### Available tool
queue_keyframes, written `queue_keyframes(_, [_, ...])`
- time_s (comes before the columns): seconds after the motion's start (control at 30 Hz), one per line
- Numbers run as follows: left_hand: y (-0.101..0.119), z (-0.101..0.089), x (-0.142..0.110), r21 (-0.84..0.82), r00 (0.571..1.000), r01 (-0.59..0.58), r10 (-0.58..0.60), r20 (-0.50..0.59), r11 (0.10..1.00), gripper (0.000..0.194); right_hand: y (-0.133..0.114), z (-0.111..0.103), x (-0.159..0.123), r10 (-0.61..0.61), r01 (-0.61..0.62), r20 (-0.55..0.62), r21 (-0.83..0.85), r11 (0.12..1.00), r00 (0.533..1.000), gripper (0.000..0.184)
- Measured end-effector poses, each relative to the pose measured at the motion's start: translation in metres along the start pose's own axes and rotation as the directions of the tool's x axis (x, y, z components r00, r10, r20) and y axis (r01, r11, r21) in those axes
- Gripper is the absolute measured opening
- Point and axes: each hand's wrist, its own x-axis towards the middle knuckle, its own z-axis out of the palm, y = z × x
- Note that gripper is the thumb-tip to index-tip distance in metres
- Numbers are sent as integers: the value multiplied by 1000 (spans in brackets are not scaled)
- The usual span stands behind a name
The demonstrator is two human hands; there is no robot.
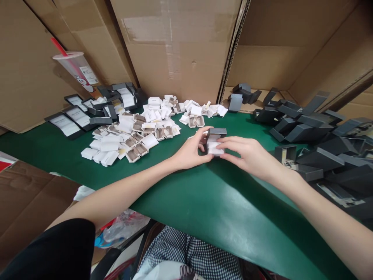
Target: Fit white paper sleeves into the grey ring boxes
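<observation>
My left hand [190, 149] is closed around a small dark grey box [217, 133], thumb at the near edge and fingers along its far left side. The box's lid stands up and its inside faces me. In it sits a white card insert [213, 148]. My right hand [243, 153] has its fingertips and thumb closed on the insert at the box's right side. Just left lies a heap of small folded white card inserts [151, 124]. Some show brownish-grey hollows.
Many open dark grey boxes [309, 128] are piled on the right of the green table [180, 202]. More dark boxes with white cards [72, 116] lie at the back left, near a plastic cup [77, 70] with a red straw. Tall cardboard boxes [175, 46] stand along the back.
</observation>
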Motion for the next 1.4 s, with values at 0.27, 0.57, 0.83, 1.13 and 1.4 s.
queue_keyframes(0.27, [-4,-2,1,-54,1000,4,-3,9,999,72,-2,4,0,-70,69,-12,-76,995,997,19])
queue_keyframes(0.57, [1,-3,1,-34,998,-22,24,61,999,70,3,-8,2,-134,136,41,-53,989,990,17])
queue_keyframes(0.83, [4,2,-1,61,1000,18,-18,13,998,68,-11,-3,3,-109,107,-20,-74,991,994,16])
queue_keyframes(1.13, [4,6,-3,169,999,-31,34,-13,985,62,-15,0,3,-68,66,-35,-43,997,997,16])
queue_keyframes(1.4, [4,-1,-2,149,992,-93,79,98,984,71,-12,-1,1,-99,100,20,-73,992,995,16])
